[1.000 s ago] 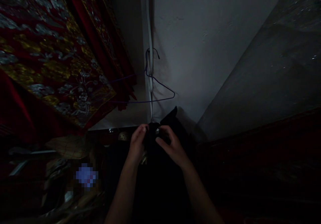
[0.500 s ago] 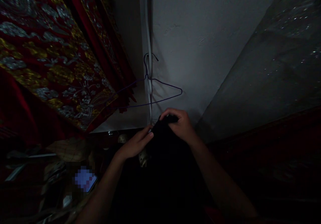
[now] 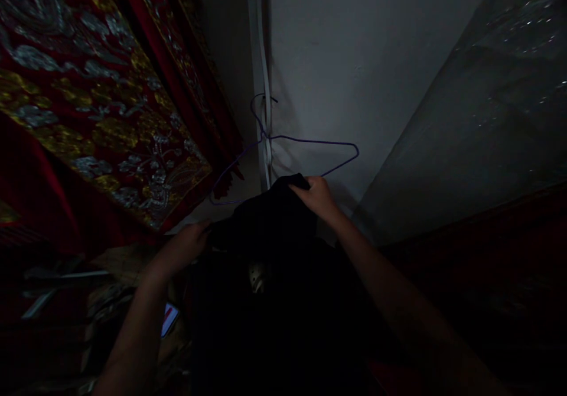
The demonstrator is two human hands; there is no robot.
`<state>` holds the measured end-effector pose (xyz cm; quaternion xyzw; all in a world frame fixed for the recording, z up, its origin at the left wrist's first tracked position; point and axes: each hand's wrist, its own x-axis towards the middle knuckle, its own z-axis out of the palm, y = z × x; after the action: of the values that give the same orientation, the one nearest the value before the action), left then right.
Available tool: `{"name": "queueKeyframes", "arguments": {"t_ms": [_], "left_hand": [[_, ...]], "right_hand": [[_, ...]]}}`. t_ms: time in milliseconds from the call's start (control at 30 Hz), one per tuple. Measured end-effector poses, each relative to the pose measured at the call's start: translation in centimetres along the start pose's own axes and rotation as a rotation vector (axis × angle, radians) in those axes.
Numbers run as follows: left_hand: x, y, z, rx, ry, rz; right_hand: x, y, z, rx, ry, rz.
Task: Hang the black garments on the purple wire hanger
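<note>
A dark piece of cloth (image 3: 270,213), perhaps a garment, is stretched between my two hands. My left hand (image 3: 186,243) grips its left end, with the fingertips partly lost in the dark. My right hand (image 3: 316,198) pinches its upper right part, thumb on the near side. Just behind the cloth hangs a purple wire hanger (image 3: 310,142), hooked near a pale vertical strip on the wall. The cloth covers part of the hanger's bottom bar; whether they touch I cannot tell.
Red cloth with gold and silver embroidery (image 3: 119,130) hangs at the left. Behind is a grey wall (image 3: 336,59), with a shiny translucent sheet (image 3: 496,88) at the right. A lit phone (image 3: 169,319) lies low at the left. A beige clog (image 3: 256,278) shows below the cloth.
My left hand has moved left, away from my right, and the dark cloth is now spread between them. My right hand has risen slightly. The hanger has swung and turned.
</note>
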<state>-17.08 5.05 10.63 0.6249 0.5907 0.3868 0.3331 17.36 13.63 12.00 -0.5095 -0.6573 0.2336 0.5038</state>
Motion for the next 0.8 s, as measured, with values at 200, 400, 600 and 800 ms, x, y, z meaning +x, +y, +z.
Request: {"name": "queueKeyframes", "arguments": {"t_ms": [200,400,600,800], "left_hand": [[1.9,5.1,-0.9,0.238,0.307,0.317],[6.6,7.5,0.0,0.144,0.395,0.492],[8.3,8.3,0.7,0.363,0.302,0.322],[8.3,10.9,1.8,0.259,0.264,0.595]], "right_hand": [[-1.7,-1.9,-0.2,0.097,0.0,0.05],[-3.4,-2.3,0.4,0.177,-0.008,0.075],[-3.5,-2.1,1.0,0.181,-0.02,0.018],[-3.1,-2.6,0.9,0.166,0.046,-0.042]]}}
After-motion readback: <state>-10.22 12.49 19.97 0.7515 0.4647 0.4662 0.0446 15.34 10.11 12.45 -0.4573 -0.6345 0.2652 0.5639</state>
